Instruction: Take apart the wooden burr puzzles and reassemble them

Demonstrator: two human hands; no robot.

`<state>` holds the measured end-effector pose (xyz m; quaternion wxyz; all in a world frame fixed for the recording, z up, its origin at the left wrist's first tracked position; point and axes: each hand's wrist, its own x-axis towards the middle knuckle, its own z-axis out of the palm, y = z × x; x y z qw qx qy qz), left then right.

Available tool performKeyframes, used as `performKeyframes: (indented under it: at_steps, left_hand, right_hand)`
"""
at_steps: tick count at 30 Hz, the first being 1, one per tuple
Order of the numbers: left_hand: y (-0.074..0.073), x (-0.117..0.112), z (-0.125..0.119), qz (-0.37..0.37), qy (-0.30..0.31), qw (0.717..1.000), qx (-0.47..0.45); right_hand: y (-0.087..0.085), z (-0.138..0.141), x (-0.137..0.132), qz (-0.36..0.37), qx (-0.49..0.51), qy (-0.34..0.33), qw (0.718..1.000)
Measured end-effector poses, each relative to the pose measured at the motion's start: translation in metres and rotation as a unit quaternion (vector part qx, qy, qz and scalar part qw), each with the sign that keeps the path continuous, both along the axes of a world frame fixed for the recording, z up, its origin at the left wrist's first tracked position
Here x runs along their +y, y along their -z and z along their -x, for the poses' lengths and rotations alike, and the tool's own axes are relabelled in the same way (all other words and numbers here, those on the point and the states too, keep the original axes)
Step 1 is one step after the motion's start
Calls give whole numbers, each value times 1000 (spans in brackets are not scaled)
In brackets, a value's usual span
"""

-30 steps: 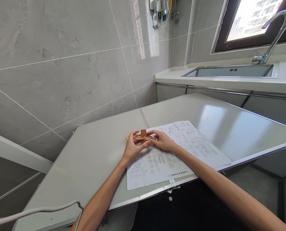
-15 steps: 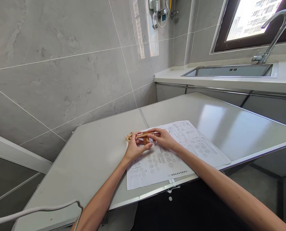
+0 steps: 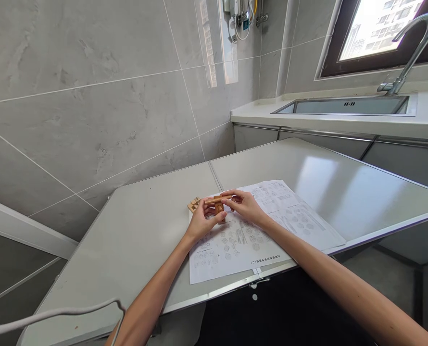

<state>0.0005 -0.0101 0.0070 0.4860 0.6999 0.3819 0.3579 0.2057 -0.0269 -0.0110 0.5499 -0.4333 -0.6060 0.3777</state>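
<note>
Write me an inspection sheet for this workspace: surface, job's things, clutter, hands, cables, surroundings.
Surface: grey table, two glossy panels joined at a seam.
Job's things: wooden puzzle of crossed sticks, held above the printed diagram sheet; loose wooden piece on the table at the sheet's far left corner.
Clutter: nothing seen.
Hands: left hand and right hand both grip the puzzle.
Cables: white cable loops at the near left corner.
Surroundings: grey tiled wall; sink and tap below a window.
</note>
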Motion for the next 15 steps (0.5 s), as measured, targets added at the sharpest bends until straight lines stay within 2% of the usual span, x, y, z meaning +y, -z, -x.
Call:
performKeyframes:
  at_steps: [6, 15]
  left_hand:
    - [-4, -1, -1, -12, 7, 1000, 5]
    - [-4, -2, -3, -19, 7, 1000, -11]
  right_hand:
    - [4, -1, 2, 0, 7, 1, 1000]
    - [-2, -2, -1, 20, 51, -22, 998]
